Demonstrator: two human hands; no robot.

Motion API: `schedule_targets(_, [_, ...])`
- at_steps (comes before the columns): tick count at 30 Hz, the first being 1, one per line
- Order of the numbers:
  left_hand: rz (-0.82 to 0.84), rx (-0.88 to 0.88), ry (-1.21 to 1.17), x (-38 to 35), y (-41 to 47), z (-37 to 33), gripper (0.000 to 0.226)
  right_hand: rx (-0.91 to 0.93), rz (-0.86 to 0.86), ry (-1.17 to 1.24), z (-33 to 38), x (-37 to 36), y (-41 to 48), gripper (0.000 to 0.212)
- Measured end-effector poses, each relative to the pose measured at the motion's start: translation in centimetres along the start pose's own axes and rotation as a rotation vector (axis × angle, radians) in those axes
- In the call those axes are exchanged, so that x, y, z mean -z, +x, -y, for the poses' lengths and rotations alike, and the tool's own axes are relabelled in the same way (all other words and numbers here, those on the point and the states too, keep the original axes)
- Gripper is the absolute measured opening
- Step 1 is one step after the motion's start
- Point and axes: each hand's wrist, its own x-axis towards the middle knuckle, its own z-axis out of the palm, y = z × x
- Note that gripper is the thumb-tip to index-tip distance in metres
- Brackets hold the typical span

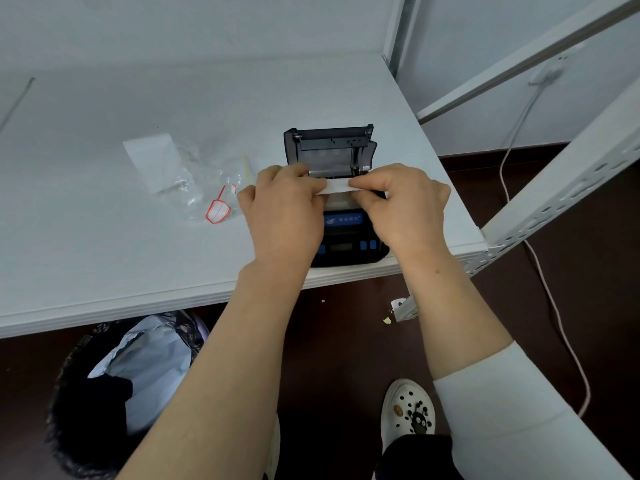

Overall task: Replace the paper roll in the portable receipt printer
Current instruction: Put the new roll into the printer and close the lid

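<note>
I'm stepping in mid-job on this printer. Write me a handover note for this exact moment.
Left hand and right hand: both pinch the paper strip, stretched across the printer.
Printer lid stands open; the roll itself is hidden under the hands.
Torn wrapper lies on the table, left of the printer.
Left: close the lid over the strip.
</note>
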Motion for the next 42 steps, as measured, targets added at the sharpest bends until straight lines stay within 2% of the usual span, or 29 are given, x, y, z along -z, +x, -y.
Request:
schedule_targets(6, [-0.03, -0.156, -0.192, 0.7, -0.5, 0.1, 0.019, -0.052, 0.059, 0.169, 0.1, 1.2, -0.2, 0.015])
schedule_targets(12, [-0.016, -0.194, -0.174, 0.8, -1.6, 0.6, 0.022, -0.045, 0.186, 0.139, 0.4, 3.3, -0.7, 0.017])
schedule_targets(15, [-0.013, -0.211, -0.145, 0.7, -1.9, 1.1, 0.018, -0.012, 0.261, 0.064, 0.2, 3.6, -0.9, 0.034])
schedule_targets(18, [-0.008, -0.217, -0.144, 0.5, -2.2, 1.1, 0.019, 0.007, 0.202, 0.14, 0.1, 3.5, -0.2, 0.053])
schedule_targets(22, [-0.008, -0.21, -0.122, 0.5, -2.5, 0.8, 0.02, 0.099, 0.202, 0.099, 0.7, 2.6, 2.4, 0.057])
schedule_targets(26, [-0.014, -0.211, -0.141, 0.8, -2.8, 0.5, 0.024, 0.152, 0.349, -0.007, 1.2, 2.2, 4.7, 0.065])
schedule_targets(29, [-0.018, -0.219, -0.132, 1.0, -2.9, 0.3, 0.023, 0.161, 0.364, -0.043, 1.1, 2.3, 5.2, 0.06])
schedule_targets(34, [-0.016, -0.232, -0.126, 1.5, -3.3, 0.0, 0.024, 0.181, 0.245, -0.046, 0.5, 2.3, 4.0, 0.041])
schedule_targets(42, [-0.006, -0.247, -0.107, 2.2, -4.0, -0.4, 0.022, 0.119, 0.213, 0.08, -0.3, 2.5, 1.9, 0.046])
